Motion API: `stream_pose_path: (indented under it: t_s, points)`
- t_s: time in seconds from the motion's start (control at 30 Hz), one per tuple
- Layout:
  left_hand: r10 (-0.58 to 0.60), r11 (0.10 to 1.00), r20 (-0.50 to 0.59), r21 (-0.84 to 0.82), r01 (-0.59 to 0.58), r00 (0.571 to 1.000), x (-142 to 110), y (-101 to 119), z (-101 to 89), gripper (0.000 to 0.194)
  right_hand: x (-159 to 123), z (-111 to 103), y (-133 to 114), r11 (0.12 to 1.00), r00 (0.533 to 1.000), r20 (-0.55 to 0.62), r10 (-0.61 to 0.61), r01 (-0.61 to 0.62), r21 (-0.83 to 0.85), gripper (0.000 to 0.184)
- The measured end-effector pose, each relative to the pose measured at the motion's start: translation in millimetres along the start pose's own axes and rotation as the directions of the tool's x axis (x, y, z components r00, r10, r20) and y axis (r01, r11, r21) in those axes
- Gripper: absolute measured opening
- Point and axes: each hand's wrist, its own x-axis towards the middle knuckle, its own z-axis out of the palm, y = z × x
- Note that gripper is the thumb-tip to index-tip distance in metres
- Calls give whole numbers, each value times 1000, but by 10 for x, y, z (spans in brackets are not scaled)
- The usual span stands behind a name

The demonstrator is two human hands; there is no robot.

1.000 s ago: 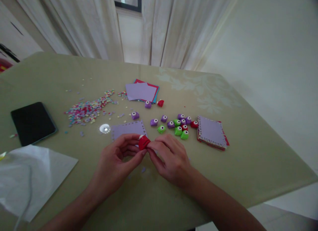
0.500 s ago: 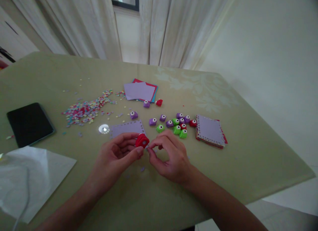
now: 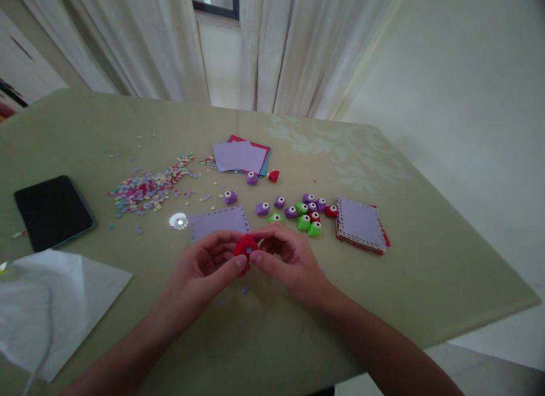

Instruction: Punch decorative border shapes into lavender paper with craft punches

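Observation:
A small red craft punch is held between both hands above the near part of the table. My left hand pinches it between thumb and fingers from the left. From the right, my right hand grips it with thumb and fingertips. The punch's underside, with a pale spot in its middle, faces me. Just beyond the hands lies a purple paper card with punched holes along its edges; its near part is hidden by my left hand. A few purple paper bits lie below the hands.
Several purple, green and red punches cluster right of centre, beside a stack of punched cards. Plain cards lie farther back. Colourful confetti, a black tablet and a white sheet are at left.
The punch has turned so its underside faces me. My right fingers came off it half a second ago, pinching close beside it, and are now back on its right side.

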Motion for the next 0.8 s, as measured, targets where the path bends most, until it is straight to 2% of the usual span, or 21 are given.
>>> stream_pose_path:
  t_s: [0.1,0.2,0.4,0.57,0.8]
  points:
    - [11,1000,10,10,-11,1000,-30,0,5,22,-5,19,61,982,997,-10,79,-76,175,30]
    - [35,999,9,32,-35,999,-71,8,18,19,-19,42,87,954,993,0,114,-110,280,29]
    - [71,997,8,20,-71,997,-69,8,44,17,-19,50,72,937,994,4,112,-107,333,31]
    - [47,998,58,-38,-45,997,-34,-6,11,21,-22,66,84,878,985,54,164,-170,447,36]
    - [30,1000,-15,10,-30,999,-55,28,33,28,-12,80,136,832,964,40,263,-248,496,39]
